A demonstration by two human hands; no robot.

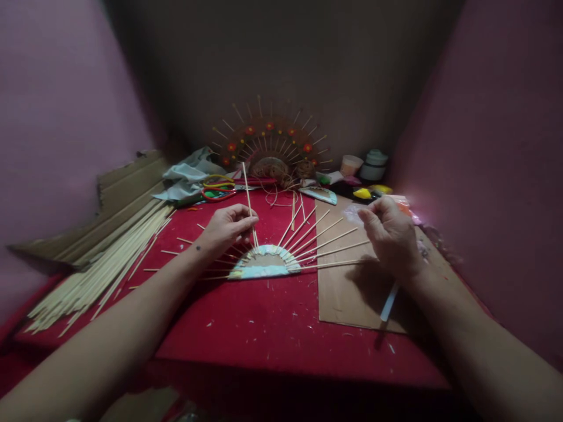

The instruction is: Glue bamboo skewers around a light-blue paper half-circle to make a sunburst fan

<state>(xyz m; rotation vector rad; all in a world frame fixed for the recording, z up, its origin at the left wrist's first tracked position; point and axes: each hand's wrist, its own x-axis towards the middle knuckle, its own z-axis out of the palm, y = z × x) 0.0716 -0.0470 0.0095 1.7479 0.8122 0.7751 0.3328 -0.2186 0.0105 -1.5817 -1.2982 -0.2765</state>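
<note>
Head view: the left hand (229,227) pinches an upright stick (248,202) between thumb and fingers, its lower end at the half-round paper base (265,264) on the red cloth (264,328). The right hand (389,234) hovers loosely curled over the fanned sticks (325,243), touching nothing clearly.

Thin wooden sticks (323,237), matt red cloth (264,322)

Left hand (229,225) pinching upright stick (248,202) at half-disc fan base (265,265), right hand (389,234) over fanned sticks (323,240)

Both hands (229,227) (389,234) forward, fingers curled
</note>
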